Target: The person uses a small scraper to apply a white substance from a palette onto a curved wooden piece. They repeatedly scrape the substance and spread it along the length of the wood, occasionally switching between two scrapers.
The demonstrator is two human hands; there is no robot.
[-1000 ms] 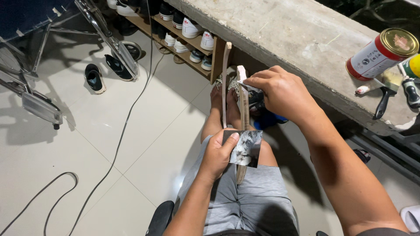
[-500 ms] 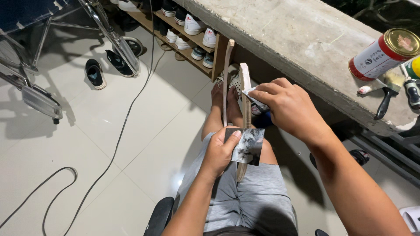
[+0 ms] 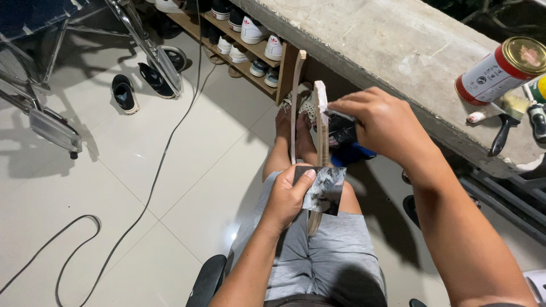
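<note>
Wooden and thin, a curved strip is held upright over the seated person's lap, its lower end hidden behind the left hand and its pale upper end just beside the fingers of the right hand. The left hand is closed around the strip's lower part, with a grey, mottled sheet of abrasive-looking paper pinched under the thumb against the wood. The right hand is curled shut near the top of the strip on a small dark object; what that object is cannot be told. A second wooden strip stands just left of the first, beyond the left hand.

For the rubbing in hand to go well, the strip is best kept braced at both ends, so that it does not flex or twist. The paper is best kept flat on the face being worked, pressed by the thumb pad rather than the nail. Strokes are best run along the length of the wood. The thin edge could splinter if pressure is put on it sideways.

Beyond the right hand, on the concrete desk, a red-and-white can lies tilted beside a black-handled brush, well apart from the work. A black cable trails over the tiled floor to the left of the left hand.
</note>
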